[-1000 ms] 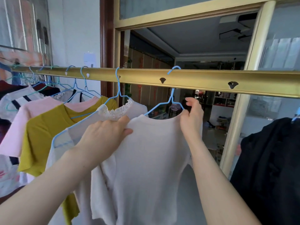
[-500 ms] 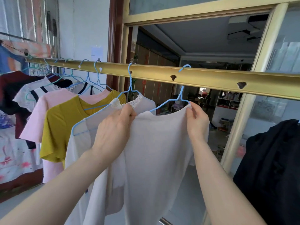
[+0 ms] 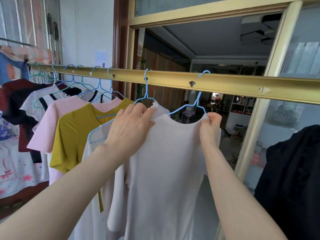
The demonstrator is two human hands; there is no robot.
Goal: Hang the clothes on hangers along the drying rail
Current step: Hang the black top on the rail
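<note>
Settling a white top point(image 3: 164, 161) on its blue hanger point(image 3: 197, 103) is judged to be the step in hand. The hanger's hook is seen over the gold drying rail point(image 3: 225, 84), right of centre, and the top hangs from it below the rail, in front of an open doorway.

The left hand point(image 3: 131, 125) is curled over the top's left shoulder beside the neckline, with fabric gathered under the fingers. The right hand point(image 3: 210, 125) is closed in a pinch on the right shoulder, where the wire meets the cloth. Both hands are thus gripping the top.

To the left, a sheer white garment point(image 3: 97, 146), a yellow top point(image 3: 76, 132) and a pink top point(image 3: 57, 115) are hung close together on separate hangers. To the right, well apart, a black garment point(image 3: 294, 170) is hung.

Next move, as judged: the 2 shoulders are to be drawn outward until the neckline sits centred on the wire, then released. An even pull is called for; a lopsided tug could tilt the hanger or slide the cloth off 1 arm.
</note>
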